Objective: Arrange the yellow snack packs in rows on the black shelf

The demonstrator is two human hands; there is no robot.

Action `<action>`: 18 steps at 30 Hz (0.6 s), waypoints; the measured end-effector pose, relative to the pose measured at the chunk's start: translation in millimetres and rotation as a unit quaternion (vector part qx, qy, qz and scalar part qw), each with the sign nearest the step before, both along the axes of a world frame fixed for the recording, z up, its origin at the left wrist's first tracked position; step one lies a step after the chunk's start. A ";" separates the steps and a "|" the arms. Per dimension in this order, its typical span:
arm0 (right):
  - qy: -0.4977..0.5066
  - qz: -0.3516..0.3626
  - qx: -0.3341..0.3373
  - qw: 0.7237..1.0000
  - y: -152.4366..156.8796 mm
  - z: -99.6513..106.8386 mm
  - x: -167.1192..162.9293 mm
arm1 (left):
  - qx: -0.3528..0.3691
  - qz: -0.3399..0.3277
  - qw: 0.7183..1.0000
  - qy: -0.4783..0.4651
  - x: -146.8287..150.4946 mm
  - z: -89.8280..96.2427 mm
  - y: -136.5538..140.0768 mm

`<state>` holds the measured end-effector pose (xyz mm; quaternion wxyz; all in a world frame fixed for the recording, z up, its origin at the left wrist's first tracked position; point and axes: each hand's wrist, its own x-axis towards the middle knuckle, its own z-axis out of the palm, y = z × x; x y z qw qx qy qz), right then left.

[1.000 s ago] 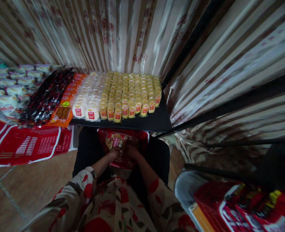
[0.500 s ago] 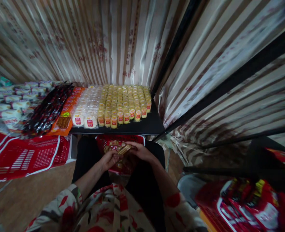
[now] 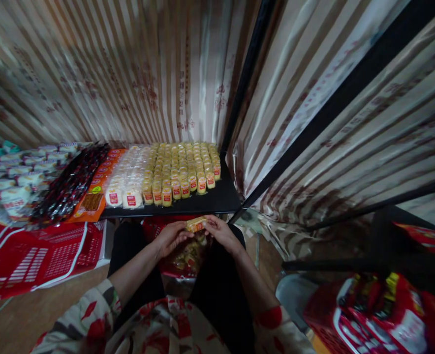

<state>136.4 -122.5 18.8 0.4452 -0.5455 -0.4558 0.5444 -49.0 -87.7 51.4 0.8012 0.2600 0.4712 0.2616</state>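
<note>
Between my two hands is a small yellow wrapped snack (image 3: 196, 224) with a red and white label. My left hand (image 3: 173, 238) grips its left end, and my right hand (image 3: 219, 231) pinches its right end. Below them, a red basket (image 3: 153, 226) between my knees holds several more of these yellow packs (image 3: 186, 255), partly hidden by my hands and wrists. On the black shelf in front, rows of matching yellow snack packs (image 3: 180, 169) stand upright, their labels facing me.
White wrapped packs (image 3: 131, 196), an orange bag (image 3: 95, 191), dark shiny packets (image 3: 70, 182) and white-and-purple packets (image 3: 18, 182) fill the black shelf (image 3: 217, 199) leftward. Red baskets (image 3: 44, 255) lie below left. Black rack bars (image 3: 295, 172) slant at right, above red packets (image 3: 402, 314).
The yellow snack has been lifted slightly and turned so that its label shows, with both hands still on it. My view has shifted a little, so the shelf sits lower and further left.
</note>
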 end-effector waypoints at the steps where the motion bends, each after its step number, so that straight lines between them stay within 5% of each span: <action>1: 0.001 -0.006 -0.002 1.000 -0.8 0.4 0.9 | 0.017 -0.023 0.999 0.014 1.8 1.7 1.8; 8: 0.012 -0.083 -0.017 0.996 -1.4 -11.0 4.3 | 0.152 -0.129 0.972 0.126 24.9 7.3 20.6; 12: -0.085 -0.138 -0.014 0.987 4.9 -18.9 8.0 | 0.246 -0.175 0.932 0.201 47.4 14.3 40.8; 18: -0.370 -0.219 0.120 0.895 8.8 -3.8 12.7 | 0.411 -0.265 0.821 0.294 74.6 31.6 71.0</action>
